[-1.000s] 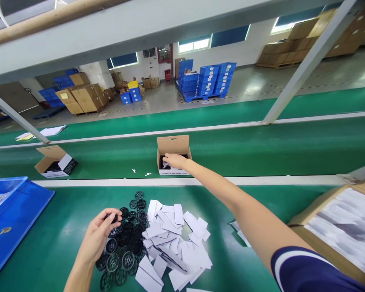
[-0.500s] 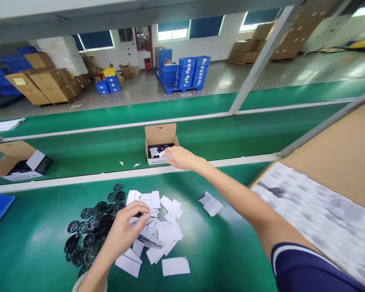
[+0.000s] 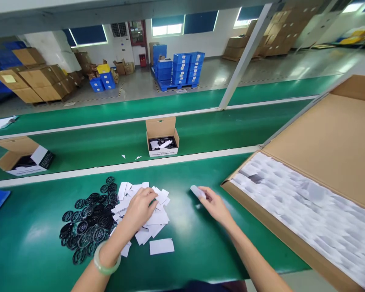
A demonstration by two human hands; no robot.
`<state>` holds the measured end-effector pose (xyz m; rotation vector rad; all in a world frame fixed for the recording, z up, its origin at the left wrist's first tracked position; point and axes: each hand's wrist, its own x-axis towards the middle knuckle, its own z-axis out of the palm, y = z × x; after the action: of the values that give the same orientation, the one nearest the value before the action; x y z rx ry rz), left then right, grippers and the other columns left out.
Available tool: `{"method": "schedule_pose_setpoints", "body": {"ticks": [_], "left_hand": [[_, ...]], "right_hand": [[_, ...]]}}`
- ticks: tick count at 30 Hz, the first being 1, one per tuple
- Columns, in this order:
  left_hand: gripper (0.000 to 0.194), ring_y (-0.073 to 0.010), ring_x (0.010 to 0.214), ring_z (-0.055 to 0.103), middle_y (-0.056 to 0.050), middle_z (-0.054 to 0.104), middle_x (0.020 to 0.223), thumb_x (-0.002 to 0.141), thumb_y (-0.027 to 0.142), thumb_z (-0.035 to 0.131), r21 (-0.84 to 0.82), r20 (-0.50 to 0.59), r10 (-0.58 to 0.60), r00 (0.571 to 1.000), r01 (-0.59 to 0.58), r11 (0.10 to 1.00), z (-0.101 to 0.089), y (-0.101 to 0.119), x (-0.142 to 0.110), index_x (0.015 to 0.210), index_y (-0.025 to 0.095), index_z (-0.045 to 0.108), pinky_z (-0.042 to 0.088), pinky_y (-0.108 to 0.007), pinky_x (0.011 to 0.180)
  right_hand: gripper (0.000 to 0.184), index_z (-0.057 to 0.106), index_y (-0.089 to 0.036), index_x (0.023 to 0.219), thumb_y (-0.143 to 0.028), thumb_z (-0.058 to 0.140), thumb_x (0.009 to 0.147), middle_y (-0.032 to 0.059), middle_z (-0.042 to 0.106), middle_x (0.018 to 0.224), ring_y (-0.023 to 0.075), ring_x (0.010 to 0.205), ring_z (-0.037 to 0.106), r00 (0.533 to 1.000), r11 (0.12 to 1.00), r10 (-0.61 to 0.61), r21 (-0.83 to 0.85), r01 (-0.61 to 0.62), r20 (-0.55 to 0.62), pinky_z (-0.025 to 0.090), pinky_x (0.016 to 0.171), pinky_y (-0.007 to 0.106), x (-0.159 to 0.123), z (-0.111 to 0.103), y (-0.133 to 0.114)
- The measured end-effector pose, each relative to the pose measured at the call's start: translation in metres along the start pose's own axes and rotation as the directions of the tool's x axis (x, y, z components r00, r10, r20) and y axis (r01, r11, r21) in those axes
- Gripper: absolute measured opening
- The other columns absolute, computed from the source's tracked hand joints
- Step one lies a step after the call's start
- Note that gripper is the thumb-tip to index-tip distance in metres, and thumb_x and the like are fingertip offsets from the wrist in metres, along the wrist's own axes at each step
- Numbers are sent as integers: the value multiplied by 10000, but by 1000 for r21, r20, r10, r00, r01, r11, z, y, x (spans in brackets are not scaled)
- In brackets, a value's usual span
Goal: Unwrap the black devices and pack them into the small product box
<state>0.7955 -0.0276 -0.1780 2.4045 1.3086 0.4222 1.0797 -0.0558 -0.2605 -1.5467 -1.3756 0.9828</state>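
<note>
Left hand (image 3: 140, 207): over white paper slips (image 3: 159, 218) — fingers curled, cannot tell if holding
Right hand (image 3: 214, 205): pinching thin whitish packet (image 3: 197, 191)
Black spoked discs (image 3: 93, 221): beside slips

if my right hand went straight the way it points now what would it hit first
Probably the white rail, with the open box beyond. Your right hand, holding a white piece, might pass over, as its height is unclear.

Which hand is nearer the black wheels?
Left. The left hand is over the white papers, just right of the black wheels; the right hand is farther right, past the papers, holding a white packet.
</note>
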Motion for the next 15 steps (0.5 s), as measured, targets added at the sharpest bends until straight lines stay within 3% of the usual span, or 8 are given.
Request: {"method": "schedule_pose_setpoints", "body": {"ticks": [1, 3, 5, 7, 10, 15], "left_hand": [[209, -273, 939, 562, -93, 642, 1058, 870, 141, 522, 138, 61, 27, 998, -35, 990, 1, -6, 6, 988, 205, 682, 476, -402, 817], [288, -281, 927, 554, -120, 625, 1091, 841, 50, 490, 361, 190, 71, 979, -137, 922, 3, -15, 19, 1019, 178, 678, 474, -401, 776], [320, -289, 911, 553, -146, 622, 1049, 814, -9, 469, 476, 288, 115, 951, -246, 844, 7, -19, 30, 997, 144, 683, 465, -392, 717], [279, -284, 885, 557, -149, 625, 949, 806, -28, 475, 501, 338, 159, 927, -321, 804, 12, -20, 39, 891, 120, 696, 452, -374, 671], [228, -257, 842, 566, -125, 619, 830, 828, -5, 509, 486, 344, 209, 915, -364, 794, 18, -21, 45, 753, 118, 685, 440, -348, 648], [155, -204, 814, 567, -58, 634, 823, 883, 118, 570, 495, 246, 236, 940, -331, 803, 7, -22, 36, 776, 165, 671, 436, -310, 648]], "right_hand": [[382, 590, -204, 1054, -476, 581, 786, 76, 639, 988, 291, 888, 611, 997, 972, 74, 223, -74, 6, 558, 755, 410, -1, 0, -3], [383, 599, -216, 970, -505, 684, 734, 58, 643, 916, 245, 760, 625, 978, 782, 188, 588, -205, 90, 566, 621, 322, -3, 1, -11], [380, 613, -215, 940, -486, 755, 713, 44, 641, 858, 193, 634, 603, 951, 562, 229, 769, -304, 208, 542, 529, 260, -6, 3, -18], [371, 630, -206, 921, -452, 806, 705, 37, 641, 827, 162, 570, 576, 933, 447, 209, 820, -359, 294, 525, 485, 227, -10, 6, -23], [373, 652, -187, 882, -361, 891, 655, 23, 638, 767, 137, 541, 560, 920, 426, 171, 816, -391, 352, 522, 476, 192, -13, 12, -24], [447, 695, -194, 957, -323, 946, 612, 29, 664, 819, 148, 606, 597, 902, 442, 213, 787, -431, 374, 568, 552, 194, -14, 16, -14]]}}
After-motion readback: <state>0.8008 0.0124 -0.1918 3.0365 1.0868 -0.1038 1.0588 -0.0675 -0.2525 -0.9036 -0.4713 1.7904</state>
